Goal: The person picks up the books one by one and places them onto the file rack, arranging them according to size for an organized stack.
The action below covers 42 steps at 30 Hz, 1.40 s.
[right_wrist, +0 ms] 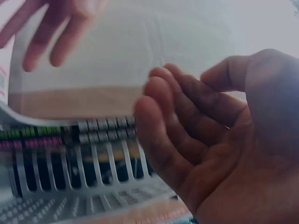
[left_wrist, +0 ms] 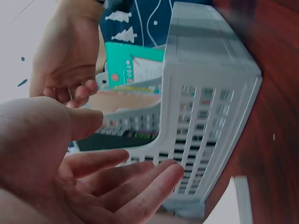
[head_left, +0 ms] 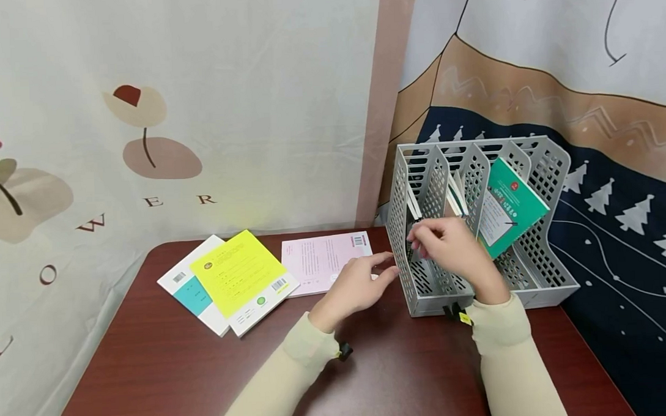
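A grey perforated file rack with several compartments stands at the right of the table. Over its leftmost compartment hovers my right hand, fingers loosely bent and nothing between them in the right wrist view. A dark book with green and pink lettering on its spine sits in that compartment. My left hand is beside the rack's left wall, fingers extended and holding nothing; whether the fingertips touch the wall I cannot tell. A green book leans in a compartment farther right, partly behind my right forearm.
Left of the rack lie a pink book, a yellow book and a white and teal book partly under the yellow one. Pale books stand in a middle compartment. A printed curtain hangs behind the brown table.
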{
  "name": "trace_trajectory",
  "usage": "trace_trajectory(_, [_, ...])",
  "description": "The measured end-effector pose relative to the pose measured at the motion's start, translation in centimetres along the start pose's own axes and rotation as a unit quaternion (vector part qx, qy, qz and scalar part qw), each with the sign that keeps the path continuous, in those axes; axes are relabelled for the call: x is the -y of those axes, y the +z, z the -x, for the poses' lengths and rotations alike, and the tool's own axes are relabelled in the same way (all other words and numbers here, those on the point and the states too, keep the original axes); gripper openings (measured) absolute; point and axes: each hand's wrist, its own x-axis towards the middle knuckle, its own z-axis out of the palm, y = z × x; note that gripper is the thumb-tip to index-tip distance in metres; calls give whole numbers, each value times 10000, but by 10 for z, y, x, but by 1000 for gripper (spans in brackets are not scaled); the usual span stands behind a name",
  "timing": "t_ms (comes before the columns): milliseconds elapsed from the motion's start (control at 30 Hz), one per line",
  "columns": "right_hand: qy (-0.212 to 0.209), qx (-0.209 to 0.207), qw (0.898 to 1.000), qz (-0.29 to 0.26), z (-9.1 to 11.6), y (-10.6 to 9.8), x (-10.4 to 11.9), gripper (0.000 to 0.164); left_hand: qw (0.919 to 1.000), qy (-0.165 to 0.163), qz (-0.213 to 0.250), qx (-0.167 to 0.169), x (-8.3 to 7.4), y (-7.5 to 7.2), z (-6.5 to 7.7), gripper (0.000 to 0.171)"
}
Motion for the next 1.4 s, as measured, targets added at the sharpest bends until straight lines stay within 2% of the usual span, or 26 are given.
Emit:
trace_trajectory(267, [-263, 770, 9964, -245, -4, 31, 13, 29, 9981, -215, 95, -564, 26, -40, 16, 45])
trace_trajectory(367, [-319, 900, 9949, -318, -4, 43, 17, 26, 9962, -318, 63, -811, 35, -54, 22, 42])
trace_trajectory(467, [-419, 864, 9953, -116, -4, 54, 21, 25, 9946, -441, 4, -944, 43, -65, 27, 41])
trace_trajectory(633, [-620, 834, 9946, 80, -4, 73, 28, 25, 9930, -576, -62, -1030, 56, -81, 34, 42])
trace_trajectory(767, [-724, 1002, 9923, -1, -4, 87, 32, 26, 9912, -683, -184, -1117, 68, -94, 41, 44])
trace_trajectory(933, [-795, 1266, 9887, -54, -6, 105, 33, 27, 9880, -967, -288, -1167, 88, -107, 50, 46])
trace_trajectory(1200, [-623, 1697, 9835, -4, -11, 138, 26, 28, 9817, -1489, -384, -1121, 117, -126, 64, 53])
trace_trajectory(1400, [-342, 2013, 9788, -159, -17, 168, 25, 34, 9758, -1804, -648, -1053, 140, -139, 82, 55])
